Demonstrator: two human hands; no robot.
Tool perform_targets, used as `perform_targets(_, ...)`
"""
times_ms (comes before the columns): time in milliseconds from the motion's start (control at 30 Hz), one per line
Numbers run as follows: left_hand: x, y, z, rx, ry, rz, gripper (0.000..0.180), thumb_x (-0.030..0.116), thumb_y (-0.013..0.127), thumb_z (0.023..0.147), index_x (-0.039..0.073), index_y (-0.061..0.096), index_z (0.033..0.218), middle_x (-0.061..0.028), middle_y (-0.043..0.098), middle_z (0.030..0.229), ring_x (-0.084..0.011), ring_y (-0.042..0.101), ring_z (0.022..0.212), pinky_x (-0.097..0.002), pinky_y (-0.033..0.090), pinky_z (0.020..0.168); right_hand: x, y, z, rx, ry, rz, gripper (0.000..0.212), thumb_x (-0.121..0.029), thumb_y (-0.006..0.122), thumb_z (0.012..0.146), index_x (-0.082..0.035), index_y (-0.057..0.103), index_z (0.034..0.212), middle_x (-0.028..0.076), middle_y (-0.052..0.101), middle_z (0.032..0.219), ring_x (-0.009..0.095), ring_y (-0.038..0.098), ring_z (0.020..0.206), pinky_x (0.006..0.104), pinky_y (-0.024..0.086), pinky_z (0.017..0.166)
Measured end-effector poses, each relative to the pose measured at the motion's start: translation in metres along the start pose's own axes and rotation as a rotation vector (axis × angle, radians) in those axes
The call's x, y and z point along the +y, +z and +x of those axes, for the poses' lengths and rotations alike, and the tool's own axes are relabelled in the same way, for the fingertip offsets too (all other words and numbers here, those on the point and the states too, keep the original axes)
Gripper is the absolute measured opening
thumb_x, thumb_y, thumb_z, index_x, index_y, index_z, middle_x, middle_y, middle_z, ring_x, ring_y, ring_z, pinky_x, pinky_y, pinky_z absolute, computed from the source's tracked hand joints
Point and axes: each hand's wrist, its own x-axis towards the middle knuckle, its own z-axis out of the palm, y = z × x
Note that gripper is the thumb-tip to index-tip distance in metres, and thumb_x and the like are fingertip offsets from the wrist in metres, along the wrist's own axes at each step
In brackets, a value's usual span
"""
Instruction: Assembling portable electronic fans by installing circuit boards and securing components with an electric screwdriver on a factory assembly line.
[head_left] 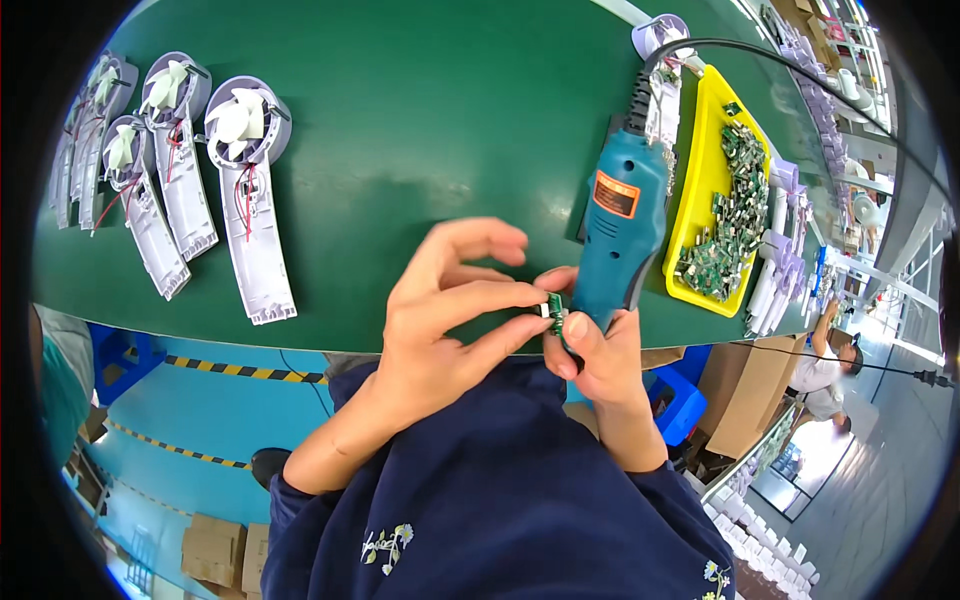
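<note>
Over the near edge of the table, my left hand (440,310) pinches a small green circuit board (556,312) between thumb and index finger, its other fingers lifted and curled. My right hand (605,365) meets it from the other side, thumb and fingertips closed on the same board. A teal corded power tool (622,225) with an orange label also rests in my right hand, its lower end between thumb and index finger. The tip of the tool is hidden by that hand.
Left on the green table (400,130) lie several white fan housings (255,220) with red wires. At right, a yellow tray (680,270) holds many circuit boards (735,220), beside more housings (780,270). The black cord (770,55) arcs across the upper right.
</note>
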Motion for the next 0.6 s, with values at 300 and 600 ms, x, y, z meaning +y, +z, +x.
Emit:
perform_targets(300, -0.001, -0.005, -0.004, -0.147, -0.129, -0.338, 0.020, 0.004, 0.082, 0.068, 0.002, 0.069, 0.083, -0.0169, 0.037, 0.137, -0.0311, 0.046, 0.123, -0.0396, 0.050, 0.091, 0.012, -0.015, 0.001, -0.288, -0.092, 0.060, 0.061, -0.020, 0.083, 0.073, 0.002, 0.052, 0.120, 0.019, 0.054, 0.109, 0.009, 0.050, 0.051, 0.0198, 0.040, 0.040)
perform_targets(600, 0.001, -0.006, -0.002, -0.162, -0.146, -0.409, 0.020, 0.005, 0.083, 0.068, 0.006, 0.071, 0.083, -0.0142, 0.039, 0.134, -0.0287, 0.046, 0.124, -0.0373, 0.047, 0.090, 0.013, -0.018, 0.005, -0.387, 0.002, 0.030, 0.046, -0.015, 0.080, 0.075, 0.003, 0.053, 0.108, 0.012, 0.056, 0.100, 0.008, 0.053, 0.057, 0.0182, 0.043, 0.045)
